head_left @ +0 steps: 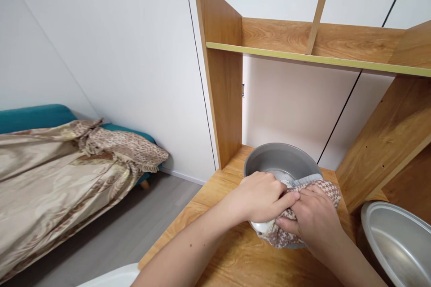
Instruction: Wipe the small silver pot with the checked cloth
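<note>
A grey metal pot (269, 158) stands on the wooden desk (215, 197) in front of me. A brown-and-white patterned cloth (328, 189) is draped over the pot's near rim. My left hand (261, 197) is closed on the rim and the cloth at the pot's near left side. Beside it, my right hand (313, 219) presses and grips the cloth against the pot's near wall. The lower front of the pot is hidden by both hands.
A second metal pot or lid (397, 240) sits at the desk's right edge. A wooden shelf unit (224, 94) rises from the desk's back. To the left, a teal sofa (33, 116) carries a beige patterned cover (60, 170). A white object (114, 277) shows at the bottom edge.
</note>
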Available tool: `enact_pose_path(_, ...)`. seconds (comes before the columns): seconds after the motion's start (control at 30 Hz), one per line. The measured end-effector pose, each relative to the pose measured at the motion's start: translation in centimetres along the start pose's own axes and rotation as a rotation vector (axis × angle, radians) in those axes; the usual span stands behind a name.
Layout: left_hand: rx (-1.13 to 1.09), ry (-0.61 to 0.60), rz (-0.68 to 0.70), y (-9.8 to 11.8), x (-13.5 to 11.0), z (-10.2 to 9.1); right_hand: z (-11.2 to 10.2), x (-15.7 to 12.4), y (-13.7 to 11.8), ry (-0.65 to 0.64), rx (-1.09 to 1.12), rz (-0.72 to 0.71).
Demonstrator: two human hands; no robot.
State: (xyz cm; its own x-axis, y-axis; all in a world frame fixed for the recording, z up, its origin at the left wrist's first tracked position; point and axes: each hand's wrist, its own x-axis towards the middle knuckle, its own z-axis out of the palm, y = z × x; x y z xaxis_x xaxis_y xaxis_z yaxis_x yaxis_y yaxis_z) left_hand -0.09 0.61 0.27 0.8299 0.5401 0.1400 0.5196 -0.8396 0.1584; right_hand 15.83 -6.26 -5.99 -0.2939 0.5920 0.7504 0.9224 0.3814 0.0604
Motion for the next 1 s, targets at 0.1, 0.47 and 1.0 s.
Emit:
enact_pose_path(0.1,0.019,-0.010,0.001,0.0,0.0,-0.1,0.0,0.0,0.0,-0.001,-0.007,-0.007)
enact_pose_path(0.47,0.004,0.004,0.005,0.0,0.0,-0.1,-0.1,-0.1,0.2,-0.052,0.005,-0.016)
enact_pose_path(1.0,-0.007,-0.018,0.001,-0.2,0.1,-0.1,-3.0,0.7,0.2,-0.274,0.174,-0.031)
